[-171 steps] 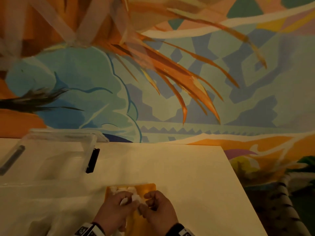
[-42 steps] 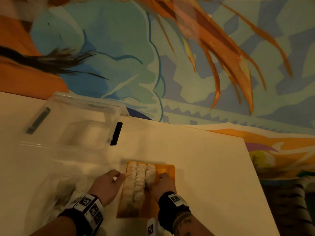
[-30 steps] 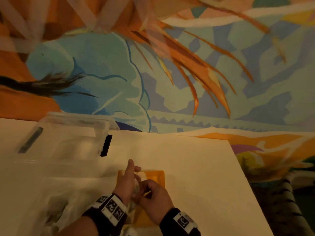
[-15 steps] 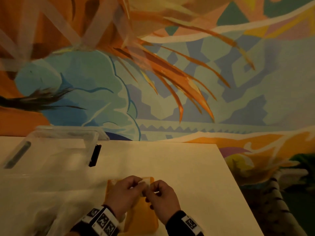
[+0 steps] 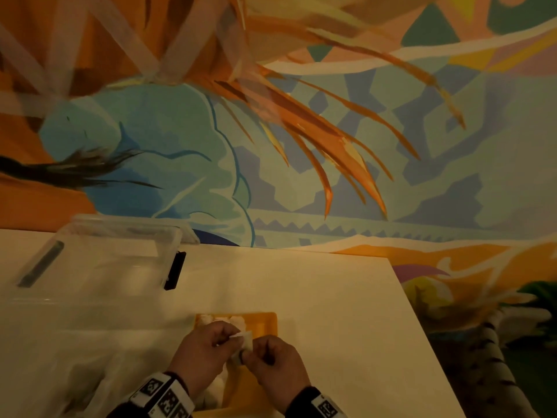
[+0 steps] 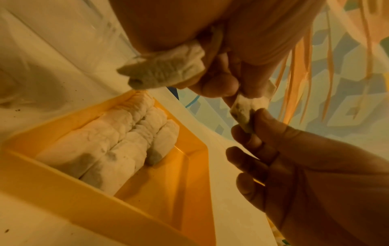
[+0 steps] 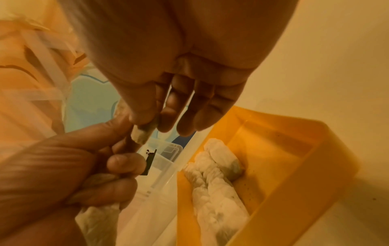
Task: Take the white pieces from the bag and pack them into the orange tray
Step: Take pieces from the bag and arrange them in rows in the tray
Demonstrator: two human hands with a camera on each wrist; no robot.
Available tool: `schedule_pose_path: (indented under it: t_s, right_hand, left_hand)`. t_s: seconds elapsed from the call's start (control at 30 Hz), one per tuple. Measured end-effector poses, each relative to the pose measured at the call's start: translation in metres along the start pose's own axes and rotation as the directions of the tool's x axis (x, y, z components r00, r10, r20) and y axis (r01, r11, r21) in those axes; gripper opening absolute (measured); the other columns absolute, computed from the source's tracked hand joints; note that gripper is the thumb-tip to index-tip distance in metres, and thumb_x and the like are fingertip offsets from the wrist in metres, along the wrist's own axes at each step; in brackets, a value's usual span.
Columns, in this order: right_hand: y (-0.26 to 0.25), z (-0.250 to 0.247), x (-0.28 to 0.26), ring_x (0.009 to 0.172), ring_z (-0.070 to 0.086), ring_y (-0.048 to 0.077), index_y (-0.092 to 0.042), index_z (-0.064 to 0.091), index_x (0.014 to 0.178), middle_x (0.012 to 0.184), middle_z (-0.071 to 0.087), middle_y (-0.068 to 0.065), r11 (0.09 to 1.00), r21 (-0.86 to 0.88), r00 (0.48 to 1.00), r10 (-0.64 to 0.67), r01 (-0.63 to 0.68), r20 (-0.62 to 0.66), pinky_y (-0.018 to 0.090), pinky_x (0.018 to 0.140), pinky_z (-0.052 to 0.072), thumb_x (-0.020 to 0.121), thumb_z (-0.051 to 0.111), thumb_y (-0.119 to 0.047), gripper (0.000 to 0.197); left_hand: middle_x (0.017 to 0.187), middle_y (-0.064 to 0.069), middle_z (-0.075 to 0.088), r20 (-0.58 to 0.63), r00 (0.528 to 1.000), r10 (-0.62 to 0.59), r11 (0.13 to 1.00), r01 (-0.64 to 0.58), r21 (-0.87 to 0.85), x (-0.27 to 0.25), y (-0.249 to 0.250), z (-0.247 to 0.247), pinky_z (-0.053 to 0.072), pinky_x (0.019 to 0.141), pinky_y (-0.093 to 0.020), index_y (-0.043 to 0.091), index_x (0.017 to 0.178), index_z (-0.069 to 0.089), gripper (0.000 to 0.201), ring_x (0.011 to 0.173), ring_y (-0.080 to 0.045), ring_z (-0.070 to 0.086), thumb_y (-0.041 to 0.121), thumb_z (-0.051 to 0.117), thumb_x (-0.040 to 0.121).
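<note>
above orange tray, left hand and right hand pinch white piece; tray's near end hidden by hands.

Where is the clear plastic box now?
In the head view, the clear plastic box stands on the table at the far left, beyond and left of the orange tray.

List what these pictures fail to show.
- Bag: head view, blurred; contents unreadable.
- Orange tray near end: head view, behind both hands and cut by the bottom edge.
- White piece: wrist views, its middle covered by left hand and right hand fingers.
</note>
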State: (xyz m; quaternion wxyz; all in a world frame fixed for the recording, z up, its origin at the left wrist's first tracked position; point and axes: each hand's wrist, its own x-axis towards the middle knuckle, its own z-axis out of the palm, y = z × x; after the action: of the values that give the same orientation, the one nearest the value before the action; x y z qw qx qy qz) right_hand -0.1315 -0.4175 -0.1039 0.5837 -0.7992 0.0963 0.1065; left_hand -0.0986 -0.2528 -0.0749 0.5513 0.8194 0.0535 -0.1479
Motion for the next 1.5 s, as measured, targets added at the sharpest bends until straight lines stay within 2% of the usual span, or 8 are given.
schedule_pose_path:
  t_s: [0.37,0.5,0.7,0.93,1.03,1.13,1.33,1.5]
  right_hand:
    - [-0.002,0.015,0.022,0.056,0.042,0.001,-0.027,0.057,0.063,0.057,0.049,-0.013,0.999,-0.027,0.997,-0.037,0.039,0.068,0.015,0.057,0.039,0.076,0.077,-0.035,0.025]
    - [0.003,0.017,0.039,0.052,0.038,0.001,-0.029,0.048,0.057,0.051,0.046,-0.014,0.997,-0.062,0.999,0.044,-0.044,0.001,0.013,0.054,0.035,0.082,0.074,-0.027,0.036]
    - [0.012,0.021,0.063,0.065,0.052,0.014,-0.025,0.049,0.064,0.067,0.057,-0.007,0.958,-0.159,0.969,0.224,-0.239,-0.108,0.027,0.067,0.044,0.085,0.066,-0.037,0.03]
    - [0.016,0.038,0.07,0.107,0.061,0.024,-0.023,0.064,0.111,0.117,0.065,0.003,0.837,-0.364,0.907,0.416,-0.408,-0.061,0.03,0.09,0.051,0.09,0.058,-0.038,0.026]
    - [0.019,0.041,0.072,0.106,0.06,0.025,-0.019,0.062,0.117,0.119,0.063,0.006,0.806,-0.407,0.889,0.456,-0.429,-0.032,0.029,0.087,0.051,0.093,0.058,-0.03,0.027]
    - [0.024,0.044,0.072,0.09,0.057,0.021,-0.029,0.06,0.084,0.1,0.06,0.003,0.795,-0.438,0.889,0.457,-0.419,-0.023,0.025,0.079,0.048,0.094,0.059,-0.029,0.01]
    - [0.024,0.044,0.072,0.112,0.061,0.028,-0.018,0.066,0.112,0.114,0.065,0.008,0.773,-0.459,0.881,0.47,-0.437,-0.047,0.027,0.085,0.048,0.095,0.06,-0.023,0.019]
    - [0.03,0.052,0.08,0.106,0.062,0.028,-0.023,0.065,0.102,0.105,0.063,0.007,0.746,-0.502,0.88,0.47,-0.437,-0.068,0.026,0.08,0.048,0.094,0.059,-0.024,0.01]
  left_hand:
    - [0.071,0.0,0.07,0.01,1.0,0.014,0.998,-0.014,-0.063,0.019,-0.01,-0.013,0.045,0.048,-0.023,0.033,0.072,0.074,0.018,0.045,-0.006,0.052,0.022,0.073,0.086]
    - [0.078,0.006,0.073,-0.012,1.0,-0.014,0.996,0.013,-0.087,0.031,-0.013,-0.022,0.047,0.055,-0.021,0.031,0.083,0.076,0.011,0.061,-0.004,0.059,0.022,0.073,0.087]
    - [0.097,0.01,0.066,-0.161,0.987,-0.03,0.981,0.06,0.187,0.059,-0.044,-0.054,0.045,0.083,-0.024,0.03,0.093,0.066,0.005,0.096,-0.011,0.063,0.027,0.068,0.089]
    - [0.123,-0.003,0.062,-0.054,0.956,-0.287,0.871,0.284,0.4,0.062,-0.089,-0.057,0.047,0.091,-0.029,0.027,0.132,0.048,0.052,0.103,-0.017,0.059,0.045,0.066,0.087]
    - [0.117,-0.001,0.067,-0.036,0.953,-0.302,0.865,0.29,0.409,0.058,-0.094,-0.054,0.047,0.086,-0.027,0.03,0.127,0.054,0.038,0.093,-0.016,0.058,0.044,0.06,0.092]
    - [0.117,-0.001,0.068,-0.048,0.958,-0.284,0.855,0.275,0.439,0.058,-0.095,-0.052,0.049,0.089,-0.027,0.033,0.12,0.058,0.029,0.099,-0.018,0.062,0.042,0.058,0.093]
    - [0.116,-0.003,0.069,-0.057,0.949,-0.311,0.844,0.303,0.443,0.058,-0.092,-0.051,0.049,0.089,-0.027,0.029,0.12,0.059,0.03,0.104,-0.021,0.063,0.042,0.06,0.092]
    - [0.112,-0.003,0.069,-0.059,0.948,-0.314,0.85,0.308,0.427,0.06,-0.094,-0.053,0.053,0.088,-0.03,0.028,0.118,0.059,0.03,0.097,-0.021,0.065,0.041,0.063,0.091]
